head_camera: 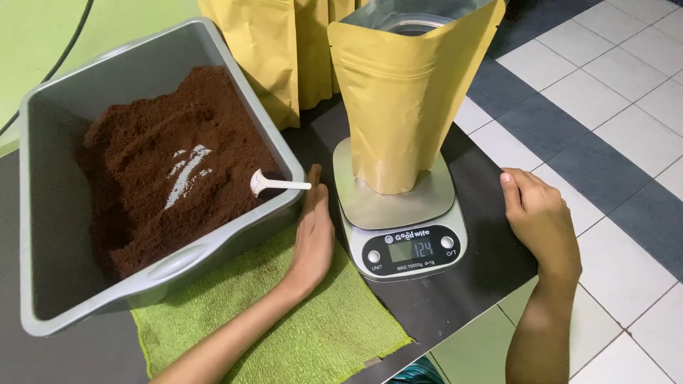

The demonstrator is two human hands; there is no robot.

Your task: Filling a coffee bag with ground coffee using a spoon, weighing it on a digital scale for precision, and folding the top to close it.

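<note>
Both open, empty hands, left hand (313, 238) and right hand (541, 220), flank a kitchen scale (400, 213), leaving the upright gold pouch (405, 99) untouched for weighing.

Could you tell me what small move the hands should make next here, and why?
Probably the left hand should pick up the white spoon. Both hands are empty, the right hand resting on the table edge. The spoon lies in the brown powder in the grey tub, close to the left hand, and the open pouch stands on the scale.
</note>
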